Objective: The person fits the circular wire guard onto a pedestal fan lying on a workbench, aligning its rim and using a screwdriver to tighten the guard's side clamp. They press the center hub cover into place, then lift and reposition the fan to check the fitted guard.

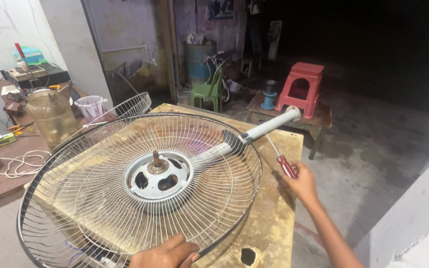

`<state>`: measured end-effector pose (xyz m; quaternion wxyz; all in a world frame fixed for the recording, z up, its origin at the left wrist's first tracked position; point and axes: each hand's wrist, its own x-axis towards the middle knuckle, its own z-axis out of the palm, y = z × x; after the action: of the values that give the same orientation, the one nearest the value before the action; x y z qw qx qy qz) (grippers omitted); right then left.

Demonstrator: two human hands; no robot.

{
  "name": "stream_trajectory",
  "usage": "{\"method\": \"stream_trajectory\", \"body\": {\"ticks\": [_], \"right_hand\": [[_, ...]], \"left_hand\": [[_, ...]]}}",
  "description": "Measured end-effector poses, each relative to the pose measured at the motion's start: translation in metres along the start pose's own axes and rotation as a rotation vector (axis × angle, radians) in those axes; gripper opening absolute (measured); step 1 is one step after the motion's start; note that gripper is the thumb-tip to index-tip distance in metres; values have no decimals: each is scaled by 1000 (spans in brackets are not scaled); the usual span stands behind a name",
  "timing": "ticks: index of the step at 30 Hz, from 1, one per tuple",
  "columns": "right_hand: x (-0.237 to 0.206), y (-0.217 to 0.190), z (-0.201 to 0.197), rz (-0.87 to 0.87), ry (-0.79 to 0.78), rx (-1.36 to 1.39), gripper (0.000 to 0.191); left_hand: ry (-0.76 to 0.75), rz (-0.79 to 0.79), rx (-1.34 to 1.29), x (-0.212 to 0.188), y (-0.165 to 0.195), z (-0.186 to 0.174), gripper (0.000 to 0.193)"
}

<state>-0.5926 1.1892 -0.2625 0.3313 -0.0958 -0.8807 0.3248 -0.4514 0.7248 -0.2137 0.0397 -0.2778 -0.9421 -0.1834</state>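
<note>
One fan guard [140, 183], round wire cage, dark outer rim, lying flat and slightly tilted on a worn wooden table [274, 218]. Fitted at centre with a pale motor housing [159, 179] and bare spindle [156, 160]; no blades mounted. Joined at upper right to a grey-white stem [271, 124] running out past the table's far edge.

One red-handled screwdriver [286, 166], shaft angled up toward the collar where stem meets cage. Gripped in the right hand [301, 184], fingers wrapped closed around the handle.

One left hand [167, 254], at the near rim of the cage, fingers curled over the wire and pressing it down; only partly in view at the bottom edge.

Handling note, as judgement: tip best seated square in the screw head before turning, with the near rim pinned firmly to stop the cage rocking or spinning; shaft kept clear of the thin wires, likely to bend.

Surroundings: second wire guard [130, 105] leaning behind; clear plastic jar [53, 116] and white bucket [91, 106] on the left bench; loose white cable [23, 164]; green chair [209, 92], red stool [301, 87] and blue spool [269, 95] beyond.
</note>
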Motion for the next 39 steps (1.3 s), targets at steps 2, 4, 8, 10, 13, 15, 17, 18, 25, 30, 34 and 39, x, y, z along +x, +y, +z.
{"method": "stream_trajectory", "body": {"ticks": [2,4,8,10,13,15,17,18,25,30,34,39], "right_hand": [[-13,-12,-17,-98,50,18,53],[-26,-27,-32,-149,56,4,54],[-42,-60,-40,-100,-21,10,54],[-44,-73,-35,-109,-14,2,51],[-43,-79,-32,-139,18,28,47],[-37,-75,-37,-68,-28,146,46],[-28,-70,-45,63,-113,476,45],[-21,-67,-50,166,-179,742,45],[6,-70,-71,781,-532,1523,61],[-15,-72,-91,619,-677,1343,43],[-52,-85,-80,190,-254,495,40],[-94,-105,-71,-298,67,-235,39]], "left_hand": [[-27,-2,-28,1,-3,-5,31],[-3,9,-58,0,-6,-9,30],[-52,-88,-43,-8,-5,-14,30],[31,2,-77,-12,-4,-16,28],[36,-32,-94,-18,-5,-18,27],[18,-57,-96,-19,-6,-19,27],[4,-33,-99,-20,-5,-20,26],[76,29,-93,-22,-4,-21,24],[15,-40,-139,-43,29,-52,24],[154,-17,-208,-71,66,-77,26],[267,29,-241,-90,95,-82,24],[222,24,-233,-115,110,-97,25]]}}
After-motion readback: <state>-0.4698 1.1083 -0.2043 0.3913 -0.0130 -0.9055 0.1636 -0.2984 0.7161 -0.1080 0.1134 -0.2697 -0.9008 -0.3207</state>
